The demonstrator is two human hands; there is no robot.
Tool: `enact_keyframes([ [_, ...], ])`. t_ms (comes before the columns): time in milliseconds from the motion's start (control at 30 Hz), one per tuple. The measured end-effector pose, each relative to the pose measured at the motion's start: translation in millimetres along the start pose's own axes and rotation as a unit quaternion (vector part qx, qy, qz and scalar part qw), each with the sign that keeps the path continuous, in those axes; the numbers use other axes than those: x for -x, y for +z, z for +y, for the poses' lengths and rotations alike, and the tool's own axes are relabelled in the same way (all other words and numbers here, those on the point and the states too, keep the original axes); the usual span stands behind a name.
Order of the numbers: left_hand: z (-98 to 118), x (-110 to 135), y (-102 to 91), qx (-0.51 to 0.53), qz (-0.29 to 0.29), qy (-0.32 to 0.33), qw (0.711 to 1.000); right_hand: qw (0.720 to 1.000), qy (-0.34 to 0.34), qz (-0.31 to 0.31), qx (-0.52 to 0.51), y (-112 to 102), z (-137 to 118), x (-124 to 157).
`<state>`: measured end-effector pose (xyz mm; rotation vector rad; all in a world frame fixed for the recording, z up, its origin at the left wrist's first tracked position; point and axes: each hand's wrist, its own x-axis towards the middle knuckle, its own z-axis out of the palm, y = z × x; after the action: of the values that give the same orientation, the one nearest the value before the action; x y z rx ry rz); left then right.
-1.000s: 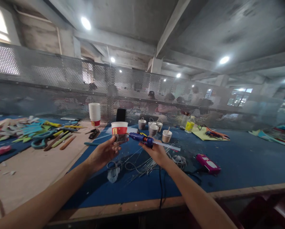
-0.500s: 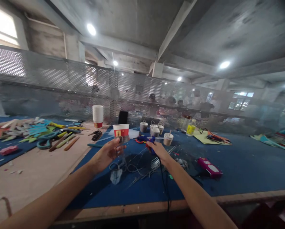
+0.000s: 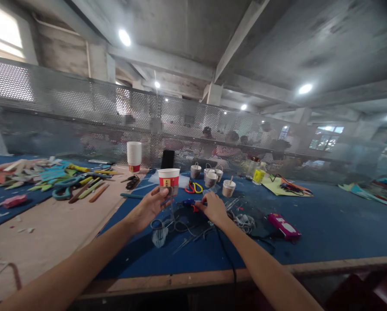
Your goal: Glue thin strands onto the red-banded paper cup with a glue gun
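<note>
My left hand (image 3: 150,208) is closed around the lower part of a white paper cup with a red band (image 3: 168,179), holding it upright above the blue table (image 3: 326,220). My right hand (image 3: 213,208) rests low on the table just right of the cup. Its fingers curl over a blue glue gun (image 3: 188,202) that lies on the mat with its nozzle pointing left. The gun's black cord (image 3: 227,259) runs back along my right forearm to the table edge. Thin wires and sticks (image 3: 183,231) lie under both hands.
Red and yellow scissors (image 3: 194,187) and several small handled cups (image 3: 209,176) stand behind the hands. A stack of paper cups (image 3: 134,156), a black phone (image 3: 168,159), a pink object (image 3: 283,226) and coloured cut-outs (image 3: 51,178) lie around. People sit behind a mesh partition (image 3: 83,116).
My right hand has brought the glue gun down from beside the cup onto the table. My left hand has kept the cup raised, shifting slightly right.
</note>
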<state>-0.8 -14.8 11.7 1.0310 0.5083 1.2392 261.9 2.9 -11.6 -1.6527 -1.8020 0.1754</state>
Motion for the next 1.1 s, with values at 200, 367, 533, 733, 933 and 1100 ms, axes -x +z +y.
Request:
enact_keyframes([
  [200, -2, 1, 5.3, -0.030, 0.025, 0.026, 0.999, 0.902, -0.089, -0.164, -0.390, -1, -66, 13],
  [367, 0, 2, 7.1, -0.021, 0.020, 0.036, 0.999, 0.878, -0.035, -0.148, -0.453, 6, -93, 22],
  [533, -2, 0, 2.4, -0.033, 0.029, 0.019, 0.999, 0.906, -0.045, -0.052, -0.418, -1, -82, 15],
  [733, -1, 3, 6.1, -0.035, 0.014, 0.008, 0.999, 0.910, -0.077, 0.001, -0.408, -4, -74, 11],
  [933, -4, 2, 3.4, -0.037, -0.018, -0.005, 0.999, 0.907, -0.078, 0.010, -0.413, -1, -72, 11],
  [1100, -4, 2, 3.6, -0.039, -0.031, -0.008, 0.999, 0.904, -0.082, 0.012, -0.419, -1, -72, 10],
])
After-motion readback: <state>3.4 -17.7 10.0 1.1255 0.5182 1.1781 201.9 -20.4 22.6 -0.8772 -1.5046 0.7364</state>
